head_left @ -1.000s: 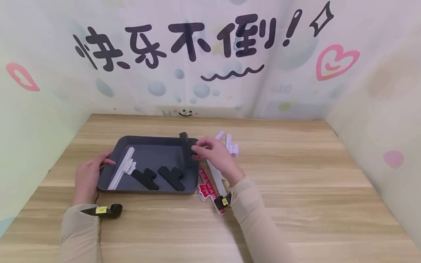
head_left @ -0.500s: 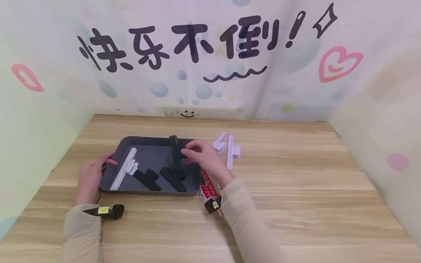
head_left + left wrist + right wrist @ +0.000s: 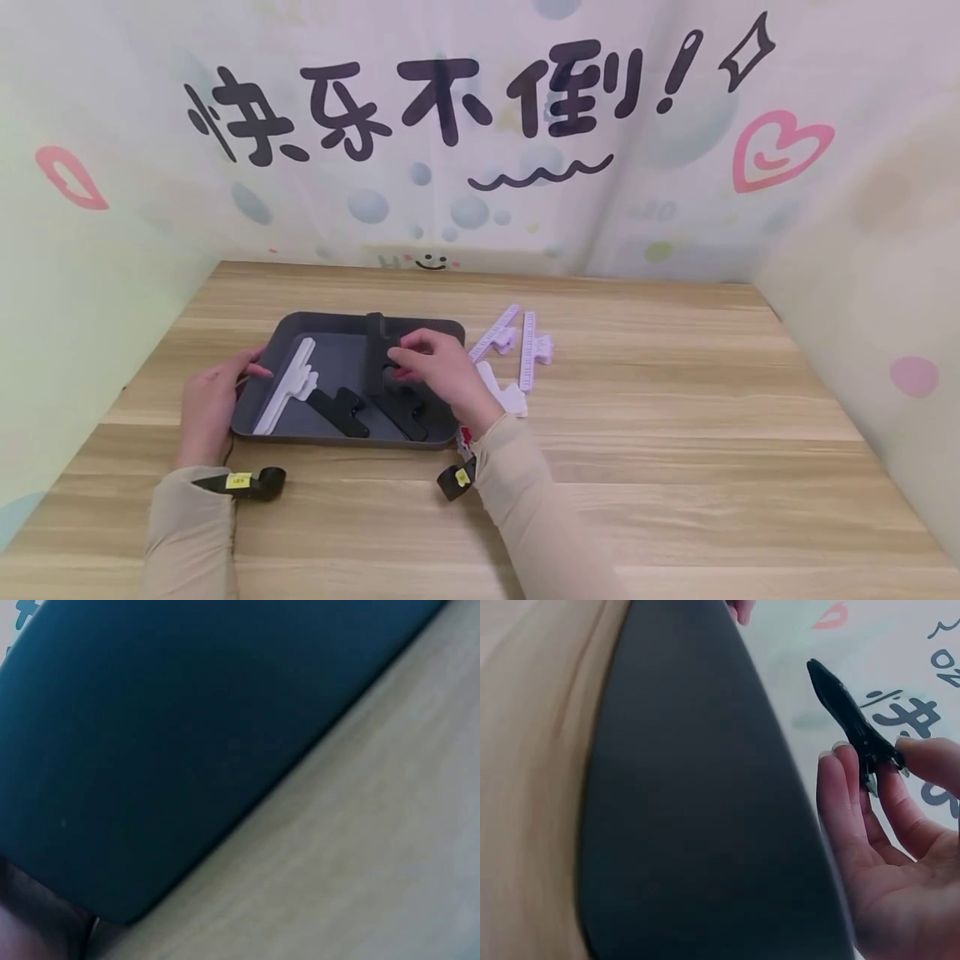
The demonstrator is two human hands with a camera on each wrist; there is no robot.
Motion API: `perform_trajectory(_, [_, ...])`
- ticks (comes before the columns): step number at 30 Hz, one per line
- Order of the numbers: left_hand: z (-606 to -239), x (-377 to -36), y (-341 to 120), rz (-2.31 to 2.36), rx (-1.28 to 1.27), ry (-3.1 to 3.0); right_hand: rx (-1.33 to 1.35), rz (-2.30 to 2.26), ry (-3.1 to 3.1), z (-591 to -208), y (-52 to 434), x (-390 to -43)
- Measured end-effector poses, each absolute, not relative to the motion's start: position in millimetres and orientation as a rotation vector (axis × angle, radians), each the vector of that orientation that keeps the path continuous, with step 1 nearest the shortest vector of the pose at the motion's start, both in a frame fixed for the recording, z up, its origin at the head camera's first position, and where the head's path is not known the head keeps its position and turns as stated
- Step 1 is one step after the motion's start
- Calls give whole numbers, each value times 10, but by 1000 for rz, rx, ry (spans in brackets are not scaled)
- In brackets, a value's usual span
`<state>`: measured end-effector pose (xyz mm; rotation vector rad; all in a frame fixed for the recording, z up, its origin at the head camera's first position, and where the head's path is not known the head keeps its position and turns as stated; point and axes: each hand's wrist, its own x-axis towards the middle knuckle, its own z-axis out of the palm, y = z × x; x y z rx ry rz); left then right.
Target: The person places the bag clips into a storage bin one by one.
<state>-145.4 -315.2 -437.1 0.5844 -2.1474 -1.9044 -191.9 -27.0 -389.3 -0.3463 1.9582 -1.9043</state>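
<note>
In the head view my right hand (image 3: 442, 371) pinches a black clip (image 3: 377, 350) by its grip over the right half of a dark grey tray (image 3: 345, 442). The right wrist view shows this black clip (image 3: 840, 697) end-on between thumb and fingers. My left hand (image 3: 212, 408) holds the tray's left rim, its fingertips reaching over the edge. Inside the tray lie a long white clip (image 3: 288, 383) at the left and a black clip (image 3: 337, 411) beside it. Another black clip (image 3: 401, 414) lies at the right, partly under the right hand. The tray's side (image 3: 187, 735) fills much of the left wrist view.
Right of the tray, two lilac clips (image 3: 528, 350) lie on the wooden table (image 3: 675, 433). A white clip (image 3: 510, 396) and a red clip (image 3: 465, 437) are partly hidden by the right hand and wrist. A printed cloth (image 3: 480, 225) stands behind the table.
My right hand has carried the black clip leftward over the tray. More of the lilac clips shows, while the wrist now covers most of the red one. The left hand stays at the rim.
</note>
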Motion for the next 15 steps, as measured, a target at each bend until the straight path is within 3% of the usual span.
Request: perform_trajectory(15, [-4363, -1440, -3144, -1913, 582, -2129, -278, -1934, 1914, -3894, -598, -1838])
